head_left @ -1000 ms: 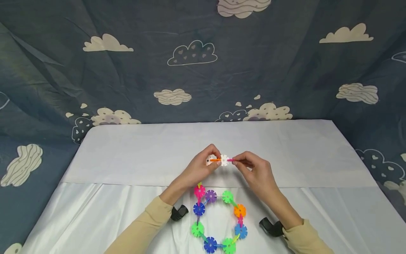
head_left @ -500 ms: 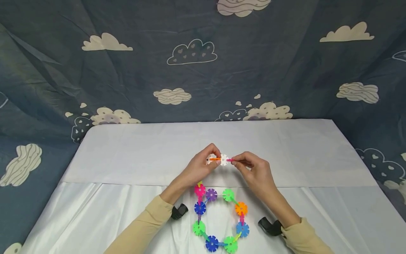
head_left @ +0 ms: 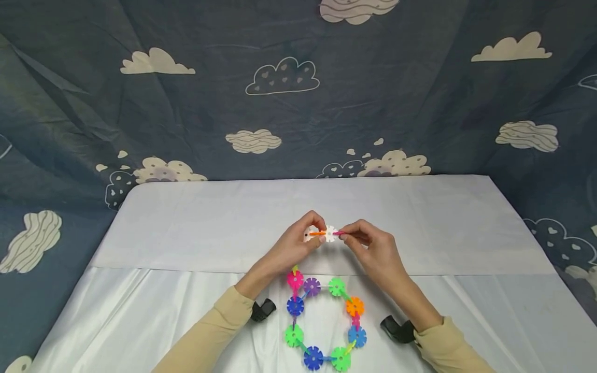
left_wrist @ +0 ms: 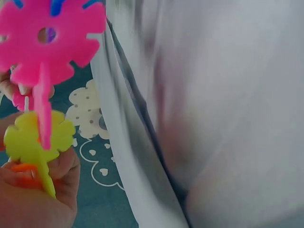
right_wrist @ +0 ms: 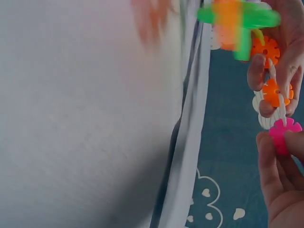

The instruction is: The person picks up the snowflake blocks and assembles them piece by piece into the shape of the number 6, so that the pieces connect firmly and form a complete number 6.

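Note:
Left hand [head_left: 295, 246] pinches an orange snowflake disc [head_left: 317, 233] between thumb and fingers. Joined to its right is a white snowflake disc [head_left: 330, 234], facing the head camera. A pink snowflake disc [right_wrist: 285, 130], gripped by thumb and fingertips of the right hand [head_left: 377, 254], meets the white disc's right edge; how deeply their slots engage is hard to tell. A chain of coloured discs, with a blue disc [head_left: 295, 306] on its left side, forms a loop below the hands. In the left wrist view a yellow disc [left_wrist: 40, 133] beside the left hand links to a pink one [left_wrist: 57, 35].
A white cloth [head_left: 186, 223] covers the table, with a seam across it. Behind hangs a dark curtain [head_left: 289, 119] printed with clouds. Black wrist mounts [head_left: 398, 330] sit at both wrists, near the loop's sides.
The right hand has shifted slightly left with the pink disc, closer to the white disc. The loop of discs has swayed a little to the right. The left hand keeps its grip.

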`<state>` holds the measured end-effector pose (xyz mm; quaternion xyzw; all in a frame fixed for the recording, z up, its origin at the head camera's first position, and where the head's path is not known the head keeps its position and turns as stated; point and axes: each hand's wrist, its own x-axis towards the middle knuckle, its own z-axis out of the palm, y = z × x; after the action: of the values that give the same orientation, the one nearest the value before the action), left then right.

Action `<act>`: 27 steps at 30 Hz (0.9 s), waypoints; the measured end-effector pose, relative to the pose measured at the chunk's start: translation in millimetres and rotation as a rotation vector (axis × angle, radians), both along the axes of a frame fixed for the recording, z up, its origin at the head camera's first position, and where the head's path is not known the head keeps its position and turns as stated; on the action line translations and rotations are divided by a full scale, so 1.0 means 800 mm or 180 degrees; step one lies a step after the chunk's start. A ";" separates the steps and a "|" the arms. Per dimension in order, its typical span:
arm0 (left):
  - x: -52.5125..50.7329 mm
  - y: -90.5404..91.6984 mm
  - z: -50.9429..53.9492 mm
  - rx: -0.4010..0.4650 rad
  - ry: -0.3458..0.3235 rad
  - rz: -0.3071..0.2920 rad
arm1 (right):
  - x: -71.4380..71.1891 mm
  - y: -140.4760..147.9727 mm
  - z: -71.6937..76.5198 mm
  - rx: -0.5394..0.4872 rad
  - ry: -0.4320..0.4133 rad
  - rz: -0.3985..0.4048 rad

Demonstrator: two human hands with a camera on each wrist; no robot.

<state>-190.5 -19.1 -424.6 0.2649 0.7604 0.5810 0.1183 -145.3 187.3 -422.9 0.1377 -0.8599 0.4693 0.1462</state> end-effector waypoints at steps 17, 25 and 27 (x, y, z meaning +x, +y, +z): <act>-0.012 -0.017 0.001 0.0362 -0.0992 -0.0172 | -0.004 0.009 -0.005 -0.0297 -0.0802 0.0019; -0.012 -0.014 -0.006 0.0572 -0.1349 0.0067 | 0.010 0.015 -0.005 0.0038 -0.0907 -0.0358; -0.012 -0.013 -0.008 0.0592 -0.1403 0.0161 | 0.018 0.017 -0.004 0.0245 -0.0779 -0.0436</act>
<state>-200.3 -29.7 -431.0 0.1223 0.6659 0.6951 0.2419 -130.5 201.2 -426.0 0.0260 -0.8961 0.4382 0.0665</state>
